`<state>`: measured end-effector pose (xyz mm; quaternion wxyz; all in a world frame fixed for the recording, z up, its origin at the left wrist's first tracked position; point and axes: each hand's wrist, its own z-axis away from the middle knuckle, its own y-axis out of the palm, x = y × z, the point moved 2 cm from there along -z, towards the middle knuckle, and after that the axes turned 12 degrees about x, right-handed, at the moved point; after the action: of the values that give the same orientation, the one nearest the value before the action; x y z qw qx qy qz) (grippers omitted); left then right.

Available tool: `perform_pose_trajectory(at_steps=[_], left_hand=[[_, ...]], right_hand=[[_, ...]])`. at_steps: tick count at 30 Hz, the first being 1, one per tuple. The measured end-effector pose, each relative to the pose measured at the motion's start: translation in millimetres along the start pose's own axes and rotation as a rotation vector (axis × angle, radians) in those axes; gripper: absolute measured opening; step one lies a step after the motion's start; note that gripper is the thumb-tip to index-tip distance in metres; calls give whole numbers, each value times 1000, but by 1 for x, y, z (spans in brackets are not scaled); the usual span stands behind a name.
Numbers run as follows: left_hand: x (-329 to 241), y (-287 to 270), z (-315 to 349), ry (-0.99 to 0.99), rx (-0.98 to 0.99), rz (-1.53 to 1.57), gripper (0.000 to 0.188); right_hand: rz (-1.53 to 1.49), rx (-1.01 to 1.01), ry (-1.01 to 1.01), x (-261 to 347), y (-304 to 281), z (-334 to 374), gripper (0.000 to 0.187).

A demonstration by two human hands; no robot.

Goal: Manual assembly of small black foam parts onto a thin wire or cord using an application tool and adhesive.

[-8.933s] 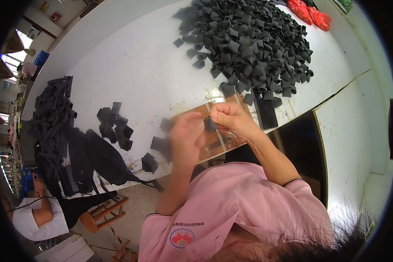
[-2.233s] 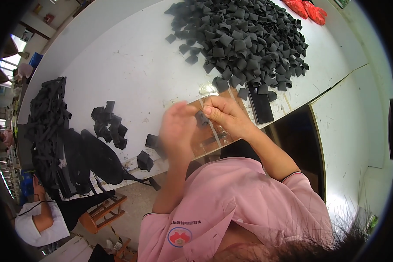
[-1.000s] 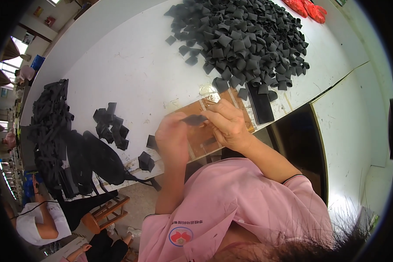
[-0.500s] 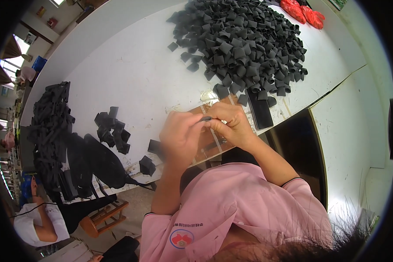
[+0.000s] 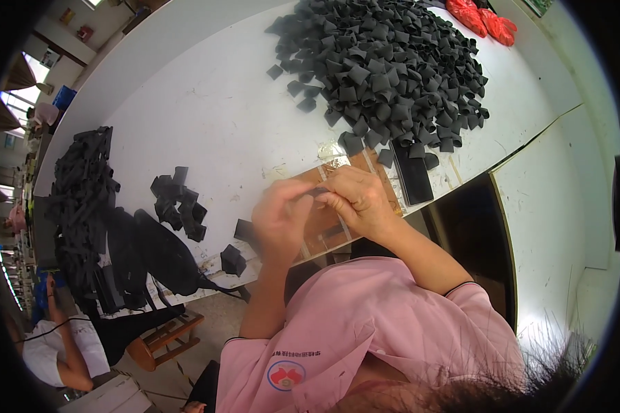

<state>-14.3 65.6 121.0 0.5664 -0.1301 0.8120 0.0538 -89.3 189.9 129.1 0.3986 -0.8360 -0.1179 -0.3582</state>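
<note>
Both my hands meet over a brown board [image 5: 326, 237] at the table's near edge. My right hand [image 5: 358, 199] pinches a small black fabric-like piece [image 5: 318, 192] between thumb and fingers. Curled and blurred by motion, my left hand [image 5: 279, 215] has its fingertips closed at the other side of that piece. Most of the piece is hidden by fingers. Left of my left hand lie loose black pieces [image 5: 233, 260], one partly behind the wrist. Beyond my hands rises a large heap of short black tube-like pieces [image 5: 385, 76].
A dark flat phone-like slab [image 5: 413, 175] lies right of the board. At the left are a pile of black strips [image 5: 82, 186], a small cluster of black pieces [image 5: 179, 206] and a black cloth item [image 5: 162, 251]. Red plastic bags [image 5: 482, 20] lie at the far right. A wooden stool [image 5: 165, 337] stands below.
My left hand has shifted slightly down and stays blurred. My right hand's fingers have closed in over the small black piece, so less of it shows.
</note>
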Motion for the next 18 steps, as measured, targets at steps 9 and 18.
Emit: perform_pose_trajectory(at_steps=[9, 18], left_hand=[[-8, -2, -4, -19, 15, 83, 12], [-6, 0, -5, 17, 10, 76, 8]], right_hand=[[-51, 92, 65, 18, -10, -9, 12], [-53, -10, 7, 11, -4, -5, 9]])
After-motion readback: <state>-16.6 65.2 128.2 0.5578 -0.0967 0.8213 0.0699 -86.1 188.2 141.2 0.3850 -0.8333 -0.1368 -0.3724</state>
